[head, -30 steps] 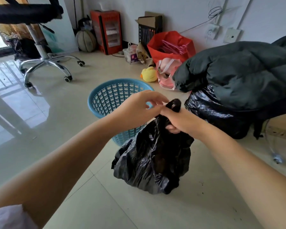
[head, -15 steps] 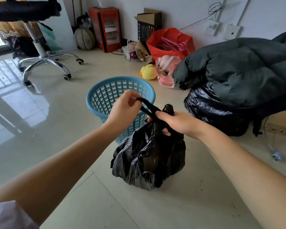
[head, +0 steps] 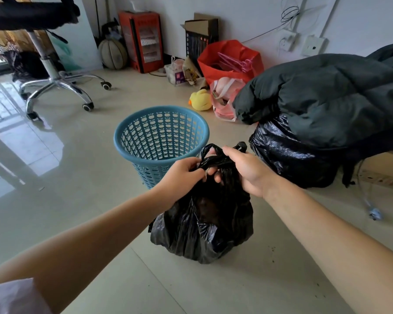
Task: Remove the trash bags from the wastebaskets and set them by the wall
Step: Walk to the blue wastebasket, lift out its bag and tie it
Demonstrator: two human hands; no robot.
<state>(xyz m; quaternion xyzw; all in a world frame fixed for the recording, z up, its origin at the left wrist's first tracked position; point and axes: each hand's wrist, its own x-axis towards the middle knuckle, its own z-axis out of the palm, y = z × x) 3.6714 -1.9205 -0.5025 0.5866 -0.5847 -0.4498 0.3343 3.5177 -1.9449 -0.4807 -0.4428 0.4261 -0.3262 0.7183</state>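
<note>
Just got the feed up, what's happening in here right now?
A person is knotting a black trash bag that sits on the floor in front of a blue wastebasket. The left hand and right hand each grip the bag's twisted handles. The basket looks empty, with no liner. A second black bag sits to the right under a dark puffer jacket. Neither bag is by the wall yet.

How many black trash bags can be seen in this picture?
2. One black bag stands on the floor, both hands gripping its handles. A second black bag sits at the right, partly under a dark jacket. More may be hidden.
</note>
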